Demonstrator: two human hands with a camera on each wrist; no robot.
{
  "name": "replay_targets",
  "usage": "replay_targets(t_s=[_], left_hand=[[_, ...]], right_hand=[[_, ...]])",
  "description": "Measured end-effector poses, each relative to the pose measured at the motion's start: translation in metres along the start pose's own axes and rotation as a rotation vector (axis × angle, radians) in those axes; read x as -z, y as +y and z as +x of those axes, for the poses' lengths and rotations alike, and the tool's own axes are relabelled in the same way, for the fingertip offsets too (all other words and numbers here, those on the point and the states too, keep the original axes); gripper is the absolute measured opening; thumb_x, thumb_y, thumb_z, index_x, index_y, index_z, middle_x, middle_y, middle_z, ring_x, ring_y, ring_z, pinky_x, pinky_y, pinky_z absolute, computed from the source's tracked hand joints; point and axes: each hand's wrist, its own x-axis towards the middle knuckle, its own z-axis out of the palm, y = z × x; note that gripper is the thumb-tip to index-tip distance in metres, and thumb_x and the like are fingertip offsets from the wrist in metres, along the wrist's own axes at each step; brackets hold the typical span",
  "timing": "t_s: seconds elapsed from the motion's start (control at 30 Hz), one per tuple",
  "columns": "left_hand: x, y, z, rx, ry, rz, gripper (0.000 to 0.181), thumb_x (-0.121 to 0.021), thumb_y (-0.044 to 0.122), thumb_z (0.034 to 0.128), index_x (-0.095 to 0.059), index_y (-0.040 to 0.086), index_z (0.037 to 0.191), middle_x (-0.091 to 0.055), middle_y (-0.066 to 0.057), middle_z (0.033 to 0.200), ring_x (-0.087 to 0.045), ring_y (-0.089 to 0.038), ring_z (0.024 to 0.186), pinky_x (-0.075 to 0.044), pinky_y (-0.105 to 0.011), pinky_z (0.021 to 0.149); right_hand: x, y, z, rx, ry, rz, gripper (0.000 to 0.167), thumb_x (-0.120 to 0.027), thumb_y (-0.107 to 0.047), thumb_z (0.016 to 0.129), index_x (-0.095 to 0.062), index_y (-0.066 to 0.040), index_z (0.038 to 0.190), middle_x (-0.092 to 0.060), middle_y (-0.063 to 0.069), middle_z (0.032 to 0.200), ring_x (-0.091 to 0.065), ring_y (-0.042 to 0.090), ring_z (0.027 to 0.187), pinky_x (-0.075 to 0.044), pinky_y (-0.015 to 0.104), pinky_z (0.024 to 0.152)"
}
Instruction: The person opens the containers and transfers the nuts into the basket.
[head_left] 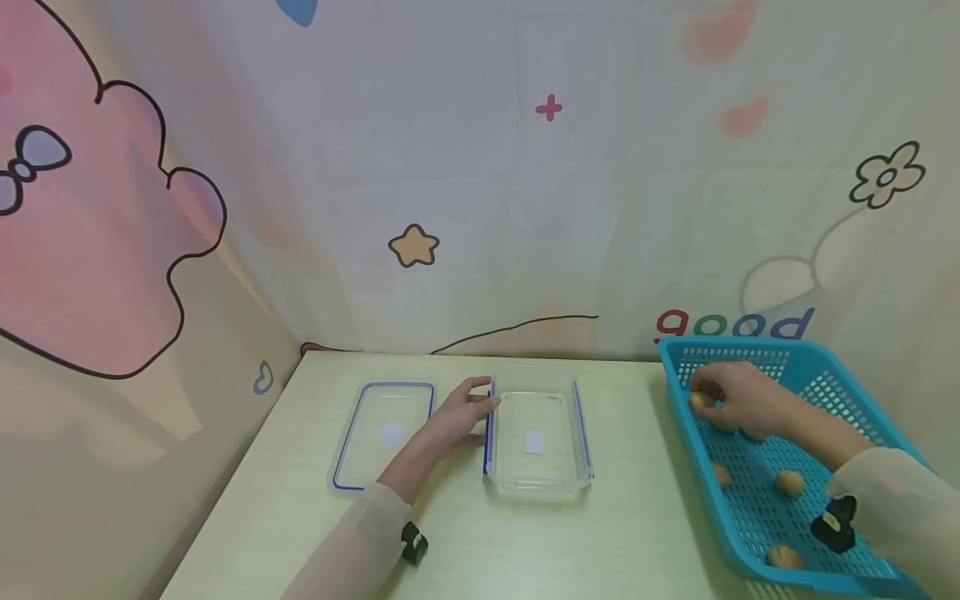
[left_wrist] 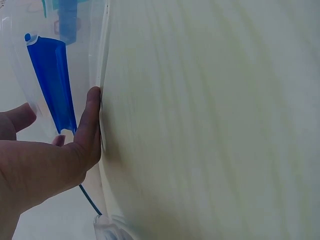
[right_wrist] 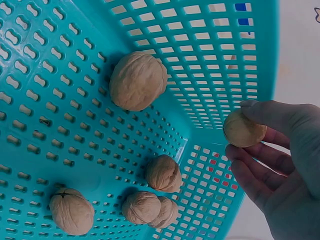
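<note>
In the basket's far left corner, my right hand [head_left: 746,398] pinches a walnut [right_wrist: 244,129] between thumb and fingers, off the basket floor. Several other walnuts [right_wrist: 72,211] lie on the bottom of the blue perforated basket [head_left: 708,492]. My left hand [head_left: 453,417] rests against the left side of a clear plastic container [head_left: 540,482], its fingers fairly straight. Beside those fingers, in the left wrist view, a blue locking flap [left_wrist: 54,82] hangs on the container's wall. No walnuts show inside the container, which stands upright without its lid.
Left of the container, a clear lid [head_left: 360,442] with a blue seal lies flat on the pale table [head_left: 480,550]. The basket stands at the table's right side. A printed cloth [head_left: 480,167] hangs behind the table and along its left.
</note>
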Motion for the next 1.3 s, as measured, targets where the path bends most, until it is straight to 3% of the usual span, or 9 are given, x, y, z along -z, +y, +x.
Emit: replay_targets(t_s=[0.17,0.33,0.53,0.77,1.13,1.23,1.3], left_hand=[[0.001,-0.002,0.001,-0.003,-0.007,-0.002,0.061,-0.061,0.027,0.1099,-0.035,0.014,0.164,-0.047,-0.025,0.153,-0.048,-0.044,0.141,-0.059,-0.056,0.097],[0.0,-0.002,-0.001,-0.007,-0.007,-0.002,0.061,-0.062,0.027,0.1095,-0.035,0.014,0.163,-0.047,-0.025,0.153,-0.048,-0.043,0.141,-0.058,-0.057,0.097],[-0.001,-0.002,0.001,-0.009,-0.007,-0.007,0.06,-0.061,0.026,0.1097,-0.036,0.014,0.163,-0.047,-0.025,0.153,-0.049,-0.043,0.141,-0.058,-0.056,0.098],[-0.003,-0.003,0.0,-0.008,-0.008,-0.004,0.061,-0.062,0.027,0.1094,-0.036,0.013,0.163,-0.047,-0.025,0.154,-0.048,-0.043,0.143,-0.057,-0.057,0.1],[-0.001,0.004,-0.002,-0.018,0.025,-0.03,0.062,-0.063,0.025,0.1089,-0.035,0.007,0.162,-0.047,-0.027,0.153,-0.05,-0.046,0.14,-0.058,-0.056,0.098],[0.01,0.01,-0.01,-0.038,0.029,0.036,0.064,-0.062,0.028,0.1095,-0.034,0.005,0.162,-0.046,-0.027,0.153,-0.052,-0.047,0.138,-0.059,-0.055,0.097],[0.019,0.019,-0.018,-0.063,0.033,0.129,0.064,-0.061,0.032,0.1099,-0.036,0.006,0.162,-0.046,-0.026,0.155,-0.054,-0.046,0.137,-0.06,-0.052,0.096]], right_hand=[[0.001,-0.001,-0.001,-0.009,-0.011,0.0,0.02,-0.083,-0.015,0.093,-0.074,-0.007,0.109,-0.067,-0.006,0.093,-0.061,0.016,0.086,-0.059,0.042,0.078],[0.007,-0.003,-0.001,-0.027,-0.029,0.003,0.028,-0.085,-0.018,0.091,-0.074,-0.003,0.112,-0.074,0.003,0.102,-0.069,0.024,0.093,-0.063,0.05,0.081],[0.019,-0.014,-0.002,0.001,0.012,0.0,0.03,-0.085,-0.019,0.092,-0.074,-0.003,0.114,-0.075,0.007,0.107,-0.072,0.028,0.098,-0.063,0.051,0.083],[0.031,-0.059,-0.008,0.051,0.127,0.008,0.031,-0.079,-0.023,0.098,-0.071,-0.006,0.123,-0.075,0.007,0.115,-0.07,0.026,0.104,-0.062,0.051,0.086],[0.053,-0.128,-0.013,0.056,0.364,0.092,0.044,-0.077,-0.026,0.1,-0.064,-0.007,0.137,-0.07,0.013,0.131,-0.065,0.034,0.119,-0.056,0.065,0.093],[0.056,-0.147,-0.012,0.026,0.424,0.124,0.053,-0.078,-0.027,0.1,-0.06,-0.008,0.145,-0.066,0.014,0.137,-0.061,0.037,0.126,-0.052,0.068,0.097],[0.055,-0.158,-0.01,0.016,0.468,0.148,0.059,-0.078,-0.027,0.099,-0.056,-0.009,0.151,-0.063,0.015,0.139,-0.058,0.038,0.129,-0.051,0.07,0.098]])
